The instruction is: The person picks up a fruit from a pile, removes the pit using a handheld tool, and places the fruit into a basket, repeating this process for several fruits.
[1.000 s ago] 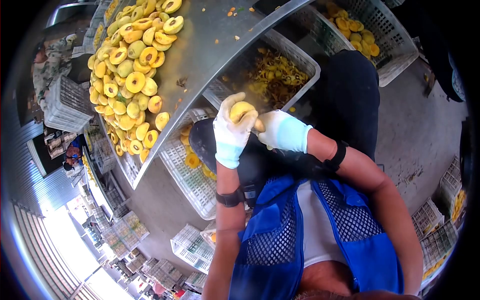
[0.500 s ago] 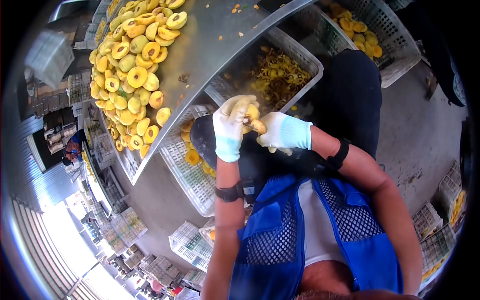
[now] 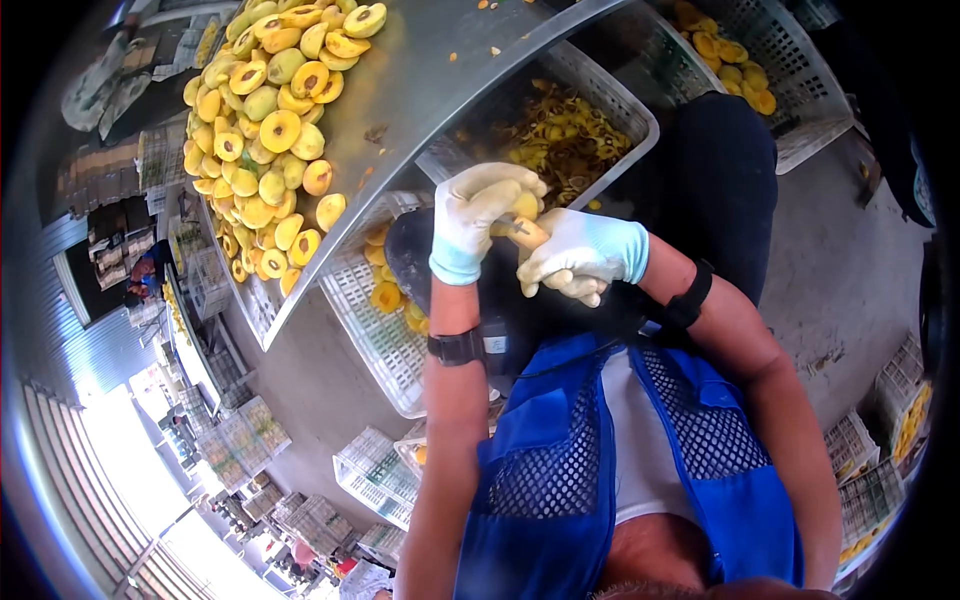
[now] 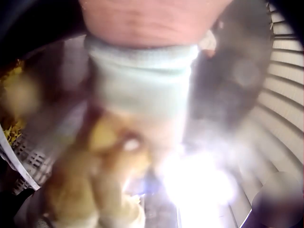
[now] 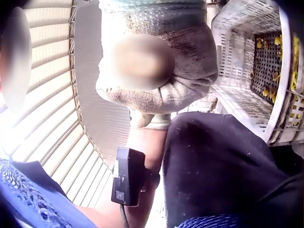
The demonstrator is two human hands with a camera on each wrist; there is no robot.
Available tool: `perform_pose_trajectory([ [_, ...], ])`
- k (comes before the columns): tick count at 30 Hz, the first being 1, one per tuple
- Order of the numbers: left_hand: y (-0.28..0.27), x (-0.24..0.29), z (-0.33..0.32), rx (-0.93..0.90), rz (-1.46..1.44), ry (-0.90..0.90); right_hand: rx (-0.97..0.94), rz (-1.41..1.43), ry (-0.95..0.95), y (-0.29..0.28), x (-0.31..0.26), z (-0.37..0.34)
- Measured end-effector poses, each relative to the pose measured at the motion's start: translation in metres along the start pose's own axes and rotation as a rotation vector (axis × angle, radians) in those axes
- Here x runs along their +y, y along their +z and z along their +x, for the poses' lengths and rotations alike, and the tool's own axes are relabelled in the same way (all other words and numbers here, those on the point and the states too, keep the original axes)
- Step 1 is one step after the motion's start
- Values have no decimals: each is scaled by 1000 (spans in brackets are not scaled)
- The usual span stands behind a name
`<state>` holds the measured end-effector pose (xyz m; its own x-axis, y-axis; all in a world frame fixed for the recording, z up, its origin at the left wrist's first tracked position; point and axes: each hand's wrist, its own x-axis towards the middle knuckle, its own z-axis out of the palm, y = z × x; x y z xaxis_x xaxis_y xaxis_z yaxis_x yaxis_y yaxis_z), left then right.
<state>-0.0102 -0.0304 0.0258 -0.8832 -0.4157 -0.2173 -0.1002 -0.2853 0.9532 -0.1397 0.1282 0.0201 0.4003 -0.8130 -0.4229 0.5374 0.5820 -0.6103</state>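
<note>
In the head view my gloved left hand (image 3: 480, 212) holds a yellow peach half (image 3: 525, 205), its fingers bent over the fruit and covering much of it. My gloved right hand (image 3: 583, 252) grips a small tool with a tan wooden handle (image 3: 528, 232); its working end is hidden at the fruit. Both hands meet above my lap, by the table edge. The left wrist view is blurred, with yellowed glove fingers (image 4: 71, 194) low in it. In the right wrist view the right glove (image 5: 190, 61) is curled closed, partly behind a blurred spot.
A metal table (image 3: 420, 75) bears a heap of halved peaches (image 3: 265, 130). Beneath its edge stand a crate (image 3: 640, 150) of yellow scraps and a white crate (image 3: 395, 370) with peach pieces. Another crate (image 3: 800, 140) of fruit stands beyond my knee (image 3: 725, 150).
Both hands have shifted slightly right in the head view. The left hand has turned over the peach half, and the tool's wooden handle now lies more openly between the hands.
</note>
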Motion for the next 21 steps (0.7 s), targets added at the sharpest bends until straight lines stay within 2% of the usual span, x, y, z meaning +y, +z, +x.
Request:
perform_pose_trajectory([
  [4,6,-20,-1,16,-233,202,15,-34,24,-1,-2,-1],
  [5,5,-21,-1,14,-236,189,43,-77,39,1,-4,-2],
  [7,-2,-9,-1,-27,0,20,70,-172,51,2,-4,-2],
  [9,-2,6,2,-64,174,-127,57,-126,32,2,0,2],
  [13,4,-3,0,60,-106,-48,1,5,51,0,1,3],
  [17,12,-18,-5,172,-267,164,20,-15,69,-1,-2,3],
  [20,14,-26,-9,270,-324,98,68,-159,43,4,-5,2],
  [21,16,-29,-9,264,-471,69,86,-214,24,6,-5,2],
])
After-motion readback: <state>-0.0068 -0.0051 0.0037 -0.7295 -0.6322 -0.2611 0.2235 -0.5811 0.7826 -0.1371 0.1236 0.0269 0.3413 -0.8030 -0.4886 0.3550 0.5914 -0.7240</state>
